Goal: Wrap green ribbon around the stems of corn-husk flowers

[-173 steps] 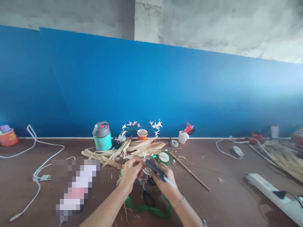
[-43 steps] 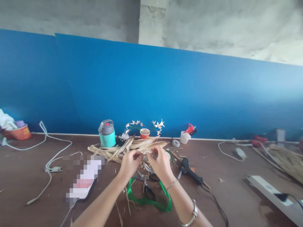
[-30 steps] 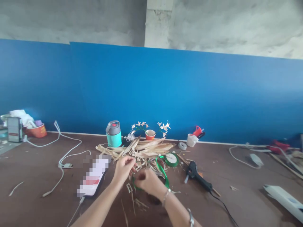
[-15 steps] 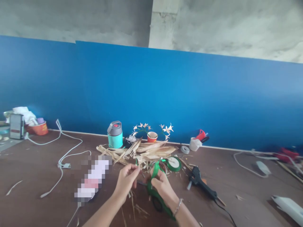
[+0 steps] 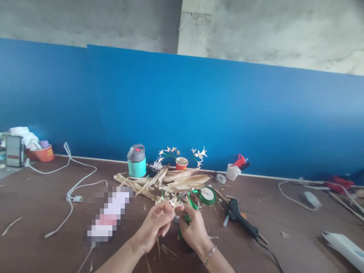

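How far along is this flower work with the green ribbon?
Done: several pale flowers stand in the red cup, and the glue gun lies on the table. In hand: the left hand pinches a small pale flower while the right hand holds green ribbon against it. Left, probably: the ribbon roll looks uncut, and a pile of dry strips lies unused.

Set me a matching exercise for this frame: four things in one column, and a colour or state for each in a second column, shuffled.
1. flask
2. glue gun
3. ribbon
4. paper cup

A. green, pinched by the right hand
B. red, holds small white flowers
C. black, lying flat with its cable trailing
D. teal with a grey lid

Pairs: 1-D; 2-C; 3-A; 4-B
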Motion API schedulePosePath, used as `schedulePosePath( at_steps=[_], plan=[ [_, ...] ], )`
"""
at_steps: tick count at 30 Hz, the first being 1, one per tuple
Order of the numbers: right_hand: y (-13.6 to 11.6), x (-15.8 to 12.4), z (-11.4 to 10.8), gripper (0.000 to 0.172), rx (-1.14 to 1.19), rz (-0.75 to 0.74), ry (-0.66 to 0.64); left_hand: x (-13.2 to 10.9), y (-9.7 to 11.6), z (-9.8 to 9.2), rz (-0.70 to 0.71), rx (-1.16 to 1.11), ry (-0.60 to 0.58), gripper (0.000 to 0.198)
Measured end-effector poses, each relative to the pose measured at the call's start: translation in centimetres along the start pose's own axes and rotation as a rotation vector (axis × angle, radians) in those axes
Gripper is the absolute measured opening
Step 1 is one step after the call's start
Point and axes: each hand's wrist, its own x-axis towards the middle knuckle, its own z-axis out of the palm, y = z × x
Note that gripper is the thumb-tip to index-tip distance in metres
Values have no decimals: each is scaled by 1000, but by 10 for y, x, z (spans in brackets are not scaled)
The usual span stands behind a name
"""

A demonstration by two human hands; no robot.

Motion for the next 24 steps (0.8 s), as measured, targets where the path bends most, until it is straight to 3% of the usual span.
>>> schedulePosePath(
  at_steps=[6, 9, 13, 17, 24],
  plan=[
    [-10, 0, -1, 5, -156, -21, 6, 2, -4, -2, 20, -77, -22, 24],
    [-14, 0, -3, 12, 13, -32, -72, 4, -2, -5, 34, -135, -7, 23],
    [-11, 4, -3, 16, 347, 106, -257, 7, -1, -11, -4, -191, 36, 26],
    [-4, 8, -1, 28, 348, 127, -181, 10, -2, -15, -9, -161, 65, 25],
    [-5, 10, -8, 13, 292, 54, -21, 15, -4, -16, 35, 83, 302, 26]
  ],
)
